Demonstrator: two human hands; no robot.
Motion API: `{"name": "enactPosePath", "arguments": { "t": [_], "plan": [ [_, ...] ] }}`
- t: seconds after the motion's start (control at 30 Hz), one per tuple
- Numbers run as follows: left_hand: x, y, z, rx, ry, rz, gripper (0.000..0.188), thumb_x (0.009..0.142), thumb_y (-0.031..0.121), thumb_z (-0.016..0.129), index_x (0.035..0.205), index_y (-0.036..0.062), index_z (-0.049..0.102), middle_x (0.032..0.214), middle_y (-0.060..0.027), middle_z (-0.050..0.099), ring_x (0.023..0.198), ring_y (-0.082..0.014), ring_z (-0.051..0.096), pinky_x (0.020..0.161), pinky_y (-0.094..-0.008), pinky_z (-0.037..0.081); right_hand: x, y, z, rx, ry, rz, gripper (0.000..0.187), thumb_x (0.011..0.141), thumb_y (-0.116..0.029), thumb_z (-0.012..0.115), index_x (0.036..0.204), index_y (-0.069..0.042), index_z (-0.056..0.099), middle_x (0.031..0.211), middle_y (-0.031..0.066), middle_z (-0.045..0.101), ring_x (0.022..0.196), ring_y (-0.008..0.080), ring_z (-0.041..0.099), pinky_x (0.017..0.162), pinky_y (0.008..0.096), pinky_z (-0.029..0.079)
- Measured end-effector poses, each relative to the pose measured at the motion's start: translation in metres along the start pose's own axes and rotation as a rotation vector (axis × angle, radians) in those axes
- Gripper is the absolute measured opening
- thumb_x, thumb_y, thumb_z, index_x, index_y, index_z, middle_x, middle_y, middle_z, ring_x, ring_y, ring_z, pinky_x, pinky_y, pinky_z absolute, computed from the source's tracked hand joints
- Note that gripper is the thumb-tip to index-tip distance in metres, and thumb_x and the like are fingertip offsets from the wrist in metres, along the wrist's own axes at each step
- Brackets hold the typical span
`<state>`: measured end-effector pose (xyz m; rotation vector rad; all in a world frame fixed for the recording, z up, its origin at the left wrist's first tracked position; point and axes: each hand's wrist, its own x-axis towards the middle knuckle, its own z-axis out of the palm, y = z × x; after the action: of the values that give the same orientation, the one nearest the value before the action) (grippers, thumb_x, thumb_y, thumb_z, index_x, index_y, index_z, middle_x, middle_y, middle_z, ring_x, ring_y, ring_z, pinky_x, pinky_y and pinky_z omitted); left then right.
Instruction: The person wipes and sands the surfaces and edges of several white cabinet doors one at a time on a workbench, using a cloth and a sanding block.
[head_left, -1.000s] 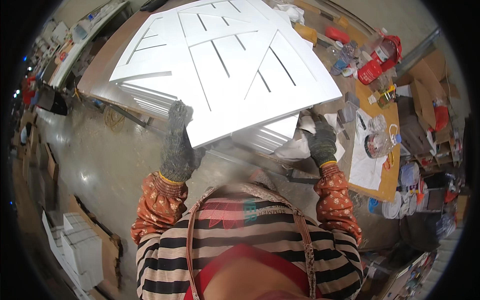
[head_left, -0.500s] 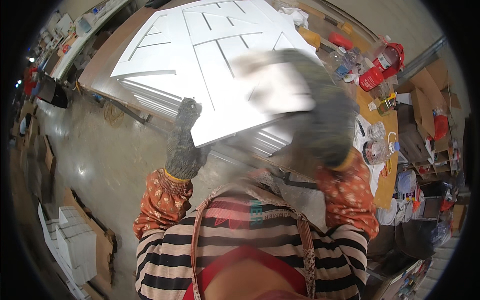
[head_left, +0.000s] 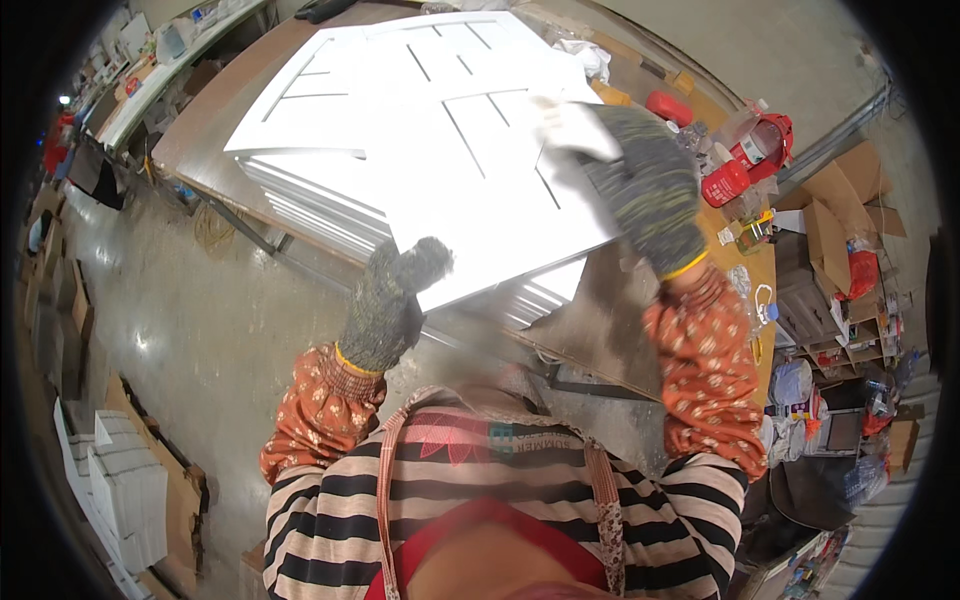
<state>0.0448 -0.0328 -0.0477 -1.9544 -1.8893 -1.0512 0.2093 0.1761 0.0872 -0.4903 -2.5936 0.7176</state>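
The largest thing is the brown table (head_left: 205,125), which stands before the person and reaches to the far side. On it there is a stack of white panels (head_left: 320,200), whose layered edges show on the left and at the near right. The white panel (head_left: 425,170), cut with narrow dark slots, lies on top of this stack, turned at an angle, so that its near corner points toward the person. To the right, outside the table, an open cardboard box (head_left: 826,240) is standing.

Both hands wear dark knitted gloves with a yellow cuff, and they are well apart from each other. The right hand (head_left: 635,165) is closed on a white cloth (head_left: 588,135), over the right part of the panel; because of blur, I cannot tell how firmly the cloth touches the surface. The left hand (head_left: 395,290) is clamped on the panel at its near left edge, with one glove tip above the surface; the fingers below are hidden.

Smaller things are at the right side: a red container (head_left: 725,183) and, nearer to the person, a blue bottle cap (head_left: 768,312).
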Motion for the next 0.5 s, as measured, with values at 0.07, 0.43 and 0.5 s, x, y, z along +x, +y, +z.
{"name": "enactPosePath", "arguments": {
  "t": [0.07, 0.43, 0.5],
  "plan": [
    [-0.006, -0.005, 0.006, -0.027, -0.014, -0.035, 0.028, 0.080, 0.002, 0.059, 0.108, 0.0021, 0.058, 0.098, -0.0112, 0.061, 0.092, -0.0265, 0.060, 0.088, -0.0409, 0.049, 0.006, -0.040, 0.027, -0.233, -0.092, -0.207, 0.044, 0.084, -0.032, 0.064, 0.123, -0.012, 0.060, 0.107, 0.0088, 0.064, 0.097, 0.0193, 0.061, 0.089, 0.0354, 0.048],
    [-0.058, -0.050, 0.013, -1.156, 0.380, -0.747, 0.035, 0.088, 0.014, 0.060, 0.114, -0.0068, 0.050, 0.105, -0.0181, 0.065, 0.082, -0.0258, 0.068, 0.067, -0.0334, 0.060, 0.001, 0.114, -0.073, -0.840, 0.261, 0.107, 0.045, 0.085, -0.040, 0.060, 0.116, -0.008, 0.062, 0.091, 0.0195, 0.065, 0.084, 0.0321, 0.063, 0.079, 0.0410, 0.050],
    [-0.069, -0.084, -0.011, -1.503, 0.184, -0.698, 0.049, 0.087, 0.025, 0.061, 0.122, -0.0064, 0.044, 0.111, -0.0195, 0.063, 0.084, -0.0263, 0.067, 0.068, -0.0319, 0.060, -0.002, 0.086, -0.073, -0.675, 0.357, 0.175, 0.042, 0.085, -0.040, 0.061, 0.112, -0.009, 0.064, 0.091, 0.0171, 0.065, 0.084, 0.0307, 0.063, 0.079, 0.0411, 0.050]
  ]
}}
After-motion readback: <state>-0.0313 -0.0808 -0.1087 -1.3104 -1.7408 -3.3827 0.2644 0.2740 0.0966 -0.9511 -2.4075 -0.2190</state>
